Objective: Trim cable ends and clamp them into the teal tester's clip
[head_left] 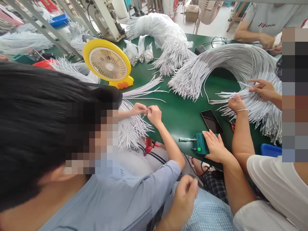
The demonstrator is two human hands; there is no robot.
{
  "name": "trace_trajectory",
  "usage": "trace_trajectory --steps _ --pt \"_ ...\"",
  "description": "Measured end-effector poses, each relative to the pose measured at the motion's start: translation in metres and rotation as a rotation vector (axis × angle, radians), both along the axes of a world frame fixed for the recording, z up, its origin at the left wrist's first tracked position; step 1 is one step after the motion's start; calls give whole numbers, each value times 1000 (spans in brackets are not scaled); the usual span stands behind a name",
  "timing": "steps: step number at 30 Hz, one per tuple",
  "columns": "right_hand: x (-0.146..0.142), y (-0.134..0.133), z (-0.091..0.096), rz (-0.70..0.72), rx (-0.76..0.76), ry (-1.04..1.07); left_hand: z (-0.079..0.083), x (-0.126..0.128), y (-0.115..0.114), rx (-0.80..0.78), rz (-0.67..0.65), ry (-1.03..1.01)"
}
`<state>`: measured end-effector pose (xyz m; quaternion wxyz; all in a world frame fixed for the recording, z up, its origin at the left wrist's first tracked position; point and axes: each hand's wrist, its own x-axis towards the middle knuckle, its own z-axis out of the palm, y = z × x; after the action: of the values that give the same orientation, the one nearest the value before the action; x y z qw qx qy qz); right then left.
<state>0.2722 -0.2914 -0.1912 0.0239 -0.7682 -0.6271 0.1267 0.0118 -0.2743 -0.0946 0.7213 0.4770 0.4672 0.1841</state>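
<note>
The left hand (185,199) is curled up low over a checked cloth (211,210), its thumb drawn in to the fingers; whether something small is pinched there I cannot tell. The right hand (215,146) lies open, palm down, fingers slightly spread over the green box (202,144), resting on it rather than gripping it. That box sits near the edge of the counter (179,123), ahead and to the right of the left hand, with a thin rod (187,139) sticking out leftward (a bright green button (199,149) shows on its near side). Just beyond the right hand lies a phone (211,121), with red-handled pliers (232,127) to the right of it. Farther right of that hand is a blue tray (270,149), and beyond it a co-worker's two hands (237,104) are among the tips of a big bent bundle of white wires (231,59). Ahead and left of the left hand, another co-worker's hands (154,115) meet at the fingertips, beside more wires (133,125). A yellow fan (109,64) stands farther off, beyond those hands.
</note>
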Motion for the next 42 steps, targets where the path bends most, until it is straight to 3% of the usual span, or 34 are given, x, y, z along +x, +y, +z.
trace_trajectory --steps 2,4,7,11,15,19,22,25,31,37,42 --pt "-3 -12 12 -25 -29 -12 -20 27 3 57 71 1" --pt "-4 -22 23 -44 -64 -17 -40 56 18 114 220 72" --pt "-4 -30 35 -72 -110 -16 -67 90 41 149 305 144" --pt "-12 -23 50 -75 -123 -2 -92 104 53 71 320 147" --pt "-25 8 61 6 -101 14 -108 104 49 -50 306 30" --pt "-29 44 50 117 -145 29 -112 106 45 -121 360 -74" --pt "-22 57 37 184 -181 27 -112 107 42 -156 409 -154" --pt "-13 51 34 220 -166 29 -112 104 37 -187 409 -240" --pt "-11 20 37 179 14 -28 -117 95 20 -200 226 -350" --pt "-11 10 31 154 16 -96 -116 91 18 -221 155 -277" --pt "-11 11 33 158 42 -95 -112 90 18 -167 187 -170"
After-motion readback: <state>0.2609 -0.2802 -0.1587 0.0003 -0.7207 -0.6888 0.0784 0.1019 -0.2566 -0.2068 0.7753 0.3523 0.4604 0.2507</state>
